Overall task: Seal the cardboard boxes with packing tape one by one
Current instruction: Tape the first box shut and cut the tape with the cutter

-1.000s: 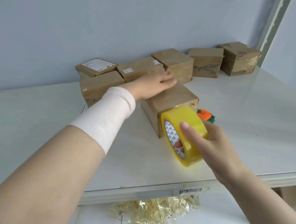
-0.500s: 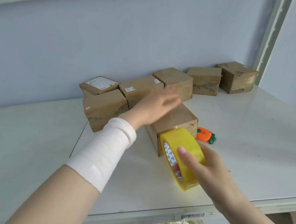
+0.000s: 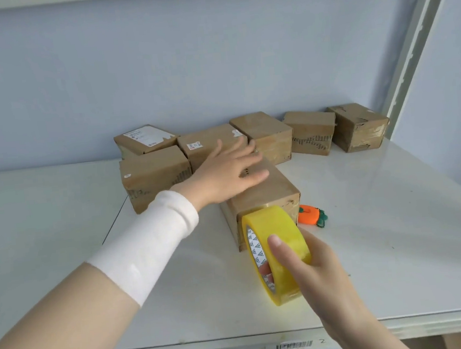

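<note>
This looks like a stockroom or packing bay: a white metal rack shelf (image 3: 396, 214) with a barcode sticker (image 3: 295, 345) on its front edge, a slotted steel upright (image 3: 414, 52) at its right rear corner, and taped cardboard boxes (image 3: 309, 133) (one bearing a shipping label (image 3: 146, 136)) lined along its back.

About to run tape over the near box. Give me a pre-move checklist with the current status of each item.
1. Left hand pressing flat on the box top: ok.
2. Right hand gripping the roll: ok.
3. Roll up at the box's near face: ok.
4. Tape end stuck to the box: cannot tell.
5. Orange tool on the table right of the box, clear of the tape path: ok.
</note>
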`<state>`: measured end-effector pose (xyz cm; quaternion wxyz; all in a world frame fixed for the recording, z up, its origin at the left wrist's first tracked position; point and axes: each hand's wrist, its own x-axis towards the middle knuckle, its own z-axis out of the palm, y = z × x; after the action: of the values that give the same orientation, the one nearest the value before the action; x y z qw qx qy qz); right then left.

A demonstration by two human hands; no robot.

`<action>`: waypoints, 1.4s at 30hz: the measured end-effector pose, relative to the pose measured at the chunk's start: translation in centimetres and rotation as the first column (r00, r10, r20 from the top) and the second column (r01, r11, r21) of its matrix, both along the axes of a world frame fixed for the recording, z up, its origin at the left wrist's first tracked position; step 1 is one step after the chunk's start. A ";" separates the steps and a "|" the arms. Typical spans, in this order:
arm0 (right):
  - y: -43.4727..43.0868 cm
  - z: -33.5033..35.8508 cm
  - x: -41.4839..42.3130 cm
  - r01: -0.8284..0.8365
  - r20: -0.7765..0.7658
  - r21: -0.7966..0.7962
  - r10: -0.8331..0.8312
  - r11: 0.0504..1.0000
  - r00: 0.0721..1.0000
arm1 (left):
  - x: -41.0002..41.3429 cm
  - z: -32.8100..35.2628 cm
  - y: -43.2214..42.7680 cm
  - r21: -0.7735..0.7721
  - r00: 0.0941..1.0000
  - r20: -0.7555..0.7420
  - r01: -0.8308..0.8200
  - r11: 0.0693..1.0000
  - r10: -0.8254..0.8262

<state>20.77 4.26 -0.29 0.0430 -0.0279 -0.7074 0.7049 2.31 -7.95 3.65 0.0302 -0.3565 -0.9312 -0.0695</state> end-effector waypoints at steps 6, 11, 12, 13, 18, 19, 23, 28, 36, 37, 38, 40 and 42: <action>-0.1 0.0 0.0 0.004 -0.002 -0.033 -0.005 0.999 1.000 | 2.0 -0.3 0.0 0.194 0.975 0.142 0.144 0.970 -0.173; 0.4 0.5 0.2 -0.025 0.011 -0.064 0.026 0.998 1.000 | 4.6 -2.8 -3.1 0.360 0.966 -0.140 0.254 0.898 -0.217; 0.5 0.8 0.2 -0.042 0.010 -0.069 0.043 0.997 0.999 | 4.8 -3.3 -3.6 0.355 0.957 -0.178 0.279 0.892 -0.228; 0.7 1.3 0.2 -0.062 0.004 -0.076 0.062 0.995 0.998 | 4.8 -3.5 -3.9 0.376 0.955 -0.187 0.287 0.881 -0.231; 1.2 6.9 -0.6 -0.260 -0.136 -0.094 0.246 0.961 0.960 | 4.9 -2.1 -3.9 0.706 0.979 -0.044 0.172 0.687 -0.200; 1.3 8.4 -1.0 -0.303 -0.167 -0.094 0.285 0.948 0.944 | 5.0 -1.9 -3.9 0.781 0.981 -0.006 0.127 0.612 -0.196; 1.4 13.1 -4.1 -0.356 -0.189 -0.064 0.339 0.932 0.921 | 5.3 -1.5 -3.9 0.847 0.978 0.073 0.042 0.529 -0.195; 0.6 14.8 -8.2 -0.419 -0.120 -0.027 0.413 0.908 0.903 | 4.0 -1.3 -3.1 0.940 0.964 0.204 -0.144 0.311 -0.170; -1.8 12.1 -11.8 -0.294 -0.232 0.153 0.324 0.943 0.917 | 0.5 -0.9 -2.1 0.930 0.955 0.296 -0.293 0.223 0.021; -2.1 12.0 -12.0 -0.257 -0.260 0.170 0.295 0.951 0.920 | -0.1 -0.9 -2.2 0.921 0.951 0.304 -0.306 0.240 0.048; -2.4 11.8 -12.1 -0.216 -0.286 0.164 0.256 0.962 0.923 | -0.6 -0.9 -2.3 0.914 0.947 0.313 -0.319 0.250 0.066; -2.8 11.5 -12.3 -0.146 -0.324 0.144 0.186 0.979 0.928 | -1.3 -0.9 -2.3 0.910 0.942 0.330 -0.336 0.243 0.069; -2.5 10.9 -12.1 -0.098 -0.352 0.149 0.146 0.984 0.925 | -1.5 -1.0 -2.3 0.910 0.943 0.328 -0.334 0.245 0.065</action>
<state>8.65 1.77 10.65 0.1301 0.1492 -0.7317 0.6523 0.78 -10.21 2.66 0.1427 -0.1337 -0.7345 -0.6498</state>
